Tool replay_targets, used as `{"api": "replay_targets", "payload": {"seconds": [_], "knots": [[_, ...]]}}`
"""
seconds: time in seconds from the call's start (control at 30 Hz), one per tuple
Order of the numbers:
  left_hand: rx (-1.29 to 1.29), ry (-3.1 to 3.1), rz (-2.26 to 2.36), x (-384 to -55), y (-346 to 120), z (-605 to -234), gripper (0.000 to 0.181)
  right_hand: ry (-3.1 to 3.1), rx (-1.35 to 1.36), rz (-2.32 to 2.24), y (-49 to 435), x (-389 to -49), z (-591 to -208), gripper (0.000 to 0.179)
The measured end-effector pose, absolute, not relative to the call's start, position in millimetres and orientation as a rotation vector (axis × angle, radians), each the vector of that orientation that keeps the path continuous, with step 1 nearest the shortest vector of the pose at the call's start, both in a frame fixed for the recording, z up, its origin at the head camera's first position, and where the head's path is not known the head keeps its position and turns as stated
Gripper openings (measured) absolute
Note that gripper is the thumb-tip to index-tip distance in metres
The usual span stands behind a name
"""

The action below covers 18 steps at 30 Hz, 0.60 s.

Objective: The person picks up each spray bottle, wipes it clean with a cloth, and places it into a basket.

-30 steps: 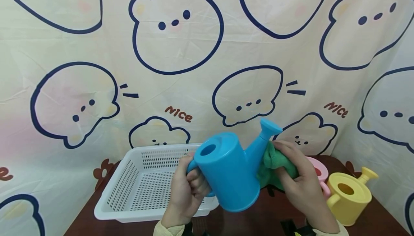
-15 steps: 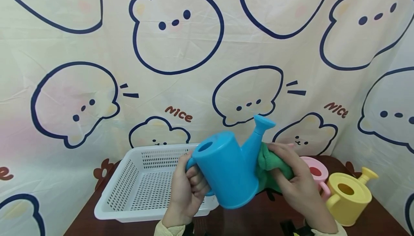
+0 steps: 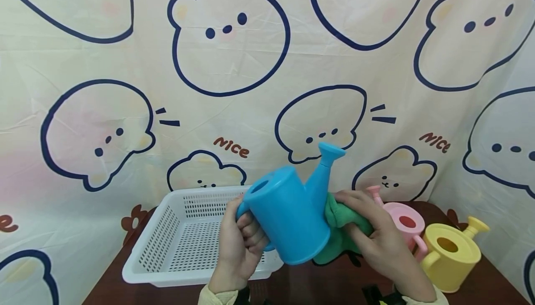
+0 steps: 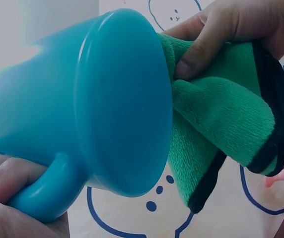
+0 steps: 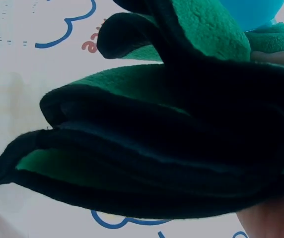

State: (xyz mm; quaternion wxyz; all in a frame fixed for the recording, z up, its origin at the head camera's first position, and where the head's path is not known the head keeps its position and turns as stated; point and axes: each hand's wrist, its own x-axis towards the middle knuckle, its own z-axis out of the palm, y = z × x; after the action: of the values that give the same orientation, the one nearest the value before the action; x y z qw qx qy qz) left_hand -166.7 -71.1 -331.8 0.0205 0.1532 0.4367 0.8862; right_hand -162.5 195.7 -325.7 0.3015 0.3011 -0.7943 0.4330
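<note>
A blue watering can (image 3: 288, 214) is held up in the air, tilted, its spout pointing up and to the right. My left hand (image 3: 240, 249) grips it by the handle, fingers curled round it, as the left wrist view also shows. On the spout side, my right hand (image 3: 376, 235) pinches a bunched green cloth (image 3: 344, 223) with dark edging against the can's side below the spout. In the left wrist view the can's round base (image 4: 127, 104) faces the camera, and the cloth's folds hang beside it. Folds of cloth fill most of the right wrist view.
A white perforated basket (image 3: 142, 254) stands on the dark brown table (image 3: 301, 291) at the left, partly behind my left hand. At the right are a pink watering can (image 3: 403, 217) and a yellow watering can (image 3: 453, 258). A curtain with cartoon drawings (image 3: 225, 63) hangs behind.
Both hands have shifted a little to the left with the blue watering can and the cloth. The can has risen slightly, and more of the pink can shows.
</note>
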Motion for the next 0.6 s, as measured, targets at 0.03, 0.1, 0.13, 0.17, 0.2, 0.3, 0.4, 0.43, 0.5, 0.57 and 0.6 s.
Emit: {"api": "replay_targets", "payload": {"seconds": [0.03,0.1,0.13,0.17,0.2,0.3,0.4,0.43,0.5,0.57,0.6], "knots": [[0.471,1.342,2.754,-167.1,-71.3,-332.1,0.058,-2.108,0.806,1.145,195.8,-162.6,-325.8,0.054],[0.459,1.324,2.761,-167.8,-71.7,-332.6,0.058,-2.112,0.822,1.135,196.1,-162.7,-325.7,0.055],[0.452,1.316,2.763,-167.9,-72.0,-333.0,0.059,-2.114,0.827,1.13,196.4,-162.8,-325.8,0.056],[0.447,1.309,2.762,-168.1,-72.4,-333.3,0.059,-2.116,0.834,1.131,196.7,-162.9,-325.9,0.056],[0.44,1.304,2.76,-168.1,-72.7,-333.3,0.059,-2.121,0.839,1.128,197.2,-163.0,-326.1,0.057],[0.428,1.294,2.742,-167.8,-73.7,-333.2,0.06,-2.133,0.867,1.123,199.1,-163.9,-327.0,0.057],[0.443,1.285,2.7,-167.2,-74.8,-332.6,0.059,-2.129,0.942,1.107,201.5,-165.6,-328.7,0.06],[0.45,1.284,2.682,-166.9,-75.0,-332.3,0.059,-2.12,0.973,1.1,202.3,-166.3,-329.5,0.061],[0.457,1.29,2.648,-166.2,-75.2,-331.6,0.058,-2.096,1.032,1.089,203.8,-167.7,-331.0,0.062],[0.446,1.289,2.624,-165.9,-75.0,-330.8,0.058,-2.076,1.067,1.083,205.1,-168.9,-332.5,0.063],[0.437,1.288,2.617,-165.9,-74.7,-330.5,0.058,-2.067,1.07,1.08,205.5,-169.3,-333.3,0.062]]}}
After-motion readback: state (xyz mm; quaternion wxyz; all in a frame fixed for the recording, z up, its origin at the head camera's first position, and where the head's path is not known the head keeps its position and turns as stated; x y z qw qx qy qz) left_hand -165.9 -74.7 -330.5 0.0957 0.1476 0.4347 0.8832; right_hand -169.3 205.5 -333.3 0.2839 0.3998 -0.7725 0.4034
